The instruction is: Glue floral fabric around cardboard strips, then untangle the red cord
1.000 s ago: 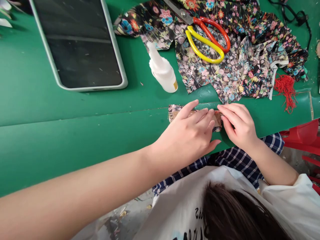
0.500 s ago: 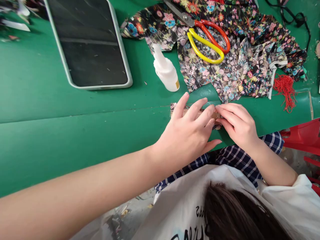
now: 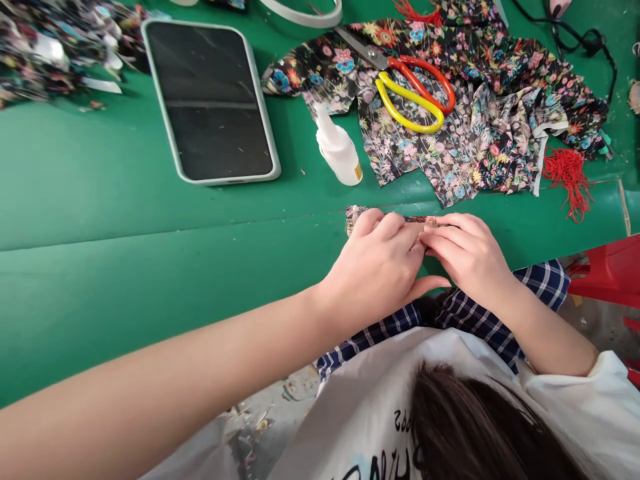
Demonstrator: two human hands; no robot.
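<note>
A small strip wrapped in floral fabric [image 3: 356, 215] lies on the green table [image 3: 150, 253] near its front edge. My left hand [image 3: 380, 267] covers most of it, with the fingers curled and pressing down on its top. My right hand [image 3: 470, 257] meets the left from the right, its fingertips pinching the strip's right end. Only the strip's left end and a thin top edge show.
Beyond the hands are a white glue bottle [image 3: 339, 148], a dark-screened tablet [image 3: 213, 100], yellow and red scissors [image 3: 410, 90] on crumpled floral fabric [image 3: 480, 133], and a red tassel [image 3: 567, 173]. Fabric scraps [image 3: 45, 47] are piled at the back left. A red plastic seat [image 3: 607, 267] stands at the right.
My left fingers, stretched flat over the strip before, have curled in on it. The right fingertips have closed in against the left hand. The view has tilted to show more of the table's back.
</note>
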